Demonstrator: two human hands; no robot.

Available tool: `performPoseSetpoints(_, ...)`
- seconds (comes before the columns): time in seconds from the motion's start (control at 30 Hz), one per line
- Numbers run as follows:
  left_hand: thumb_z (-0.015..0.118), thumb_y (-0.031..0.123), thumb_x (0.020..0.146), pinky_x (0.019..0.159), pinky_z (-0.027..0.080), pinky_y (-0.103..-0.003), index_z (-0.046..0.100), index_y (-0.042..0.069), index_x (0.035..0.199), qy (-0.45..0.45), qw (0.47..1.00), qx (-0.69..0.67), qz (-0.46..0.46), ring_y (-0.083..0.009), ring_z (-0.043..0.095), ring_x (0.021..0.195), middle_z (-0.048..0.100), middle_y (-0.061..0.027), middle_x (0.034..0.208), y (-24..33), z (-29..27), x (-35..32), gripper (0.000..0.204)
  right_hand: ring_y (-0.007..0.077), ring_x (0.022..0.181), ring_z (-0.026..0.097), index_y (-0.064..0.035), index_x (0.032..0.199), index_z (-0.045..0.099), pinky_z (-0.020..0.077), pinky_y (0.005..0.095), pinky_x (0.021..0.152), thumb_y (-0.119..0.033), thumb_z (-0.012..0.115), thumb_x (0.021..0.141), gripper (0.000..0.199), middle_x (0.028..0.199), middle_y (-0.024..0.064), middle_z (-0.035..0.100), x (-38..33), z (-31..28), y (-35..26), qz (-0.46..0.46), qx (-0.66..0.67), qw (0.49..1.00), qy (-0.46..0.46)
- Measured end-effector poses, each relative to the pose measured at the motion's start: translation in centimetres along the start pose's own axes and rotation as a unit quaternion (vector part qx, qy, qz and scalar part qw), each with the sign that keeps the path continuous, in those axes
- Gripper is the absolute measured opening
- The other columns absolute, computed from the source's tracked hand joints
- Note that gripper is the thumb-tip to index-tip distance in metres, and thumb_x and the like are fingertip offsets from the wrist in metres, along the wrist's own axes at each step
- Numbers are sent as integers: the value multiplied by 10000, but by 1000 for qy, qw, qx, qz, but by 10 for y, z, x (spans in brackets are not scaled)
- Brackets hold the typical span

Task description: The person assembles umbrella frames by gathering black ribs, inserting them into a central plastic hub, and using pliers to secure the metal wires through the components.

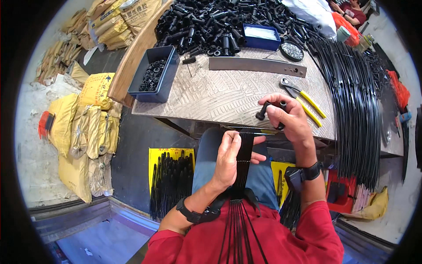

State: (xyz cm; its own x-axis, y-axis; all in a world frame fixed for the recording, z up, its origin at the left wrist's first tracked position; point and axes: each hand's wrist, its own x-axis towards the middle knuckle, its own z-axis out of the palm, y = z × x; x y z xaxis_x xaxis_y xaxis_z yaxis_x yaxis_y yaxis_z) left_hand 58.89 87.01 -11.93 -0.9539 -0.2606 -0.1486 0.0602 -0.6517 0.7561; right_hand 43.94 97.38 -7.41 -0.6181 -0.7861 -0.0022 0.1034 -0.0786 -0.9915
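My left hand (228, 159) is closed round a flat band of thin black cables (243, 174), thumb in front and fingertips showing past its right side. The band runs down over my lap and fans into separate strands against my red shirt. A thin metal rod (259, 133) lies across its upper end. Above the table's front edge, my right hand (292, 119) holds small black sleeves (262, 111) between its fingers; two show, one partly hidden by the fingers. Yellow-handled pliers (310, 105) lie just right of that hand.
A big heap of black sleeves (198, 22) covers the table's back. Nearby are a dark bin of small black rings (154, 77), a blue box (262, 37), a metal strip (257, 66) and a round dish (291, 51). Long black cables (356, 110) hang off the right edge. Sacks (83, 127) stand left.
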Motion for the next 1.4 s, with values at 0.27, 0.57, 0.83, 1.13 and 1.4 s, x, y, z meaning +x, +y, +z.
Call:
performPoseSetpoints(0.27,345,273,950,647,535,-312,351,40,1005,8,998,47,40,-287,645,774,565,-248,1034,-1,11,-10,239,26,549,451,6,966,626,359,158,487,-110,634,782,218,808,37,629,5,11,5,-3,64,998,-2)
performPoseSetpoints(0.57,445,112,915,713,520,-307,347,10,999,20,994,57,86,-261,634,844,564,-237,1043,-3,18,-22,165,35,514,493,1,909,636,390,160,474,-146,650,778,197,745,47,636,1,18,2,39,129,991,-6)
performPoseSetpoints(0.83,441,107,915,711,526,-318,332,14,1008,27,995,55,82,-278,634,837,553,-243,1061,-6,16,-25,170,40,528,489,-15,856,628,375,168,475,-178,675,759,195,695,10,591,1,27,5,35,158,986,31)
performPoseSetpoints(1.13,452,124,911,729,524,-340,269,16,1134,1,996,39,80,-309,624,855,531,-274,1088,-3,22,-31,308,47,473,474,-22,804,617,361,170,433,-170,706,736,185,582,-15,535,4,25,11,76,147,985,-45)
performPoseSetpoints(1.4,449,114,910,735,524,-344,221,27,1152,-5,996,49,77,-315,624,854,537,-265,1077,-5,21,-32,343,30,467,467,-40,784,612,352,160,420,-171,706,741,166,576,-27,532,2,28,12,59,109,991,-48)
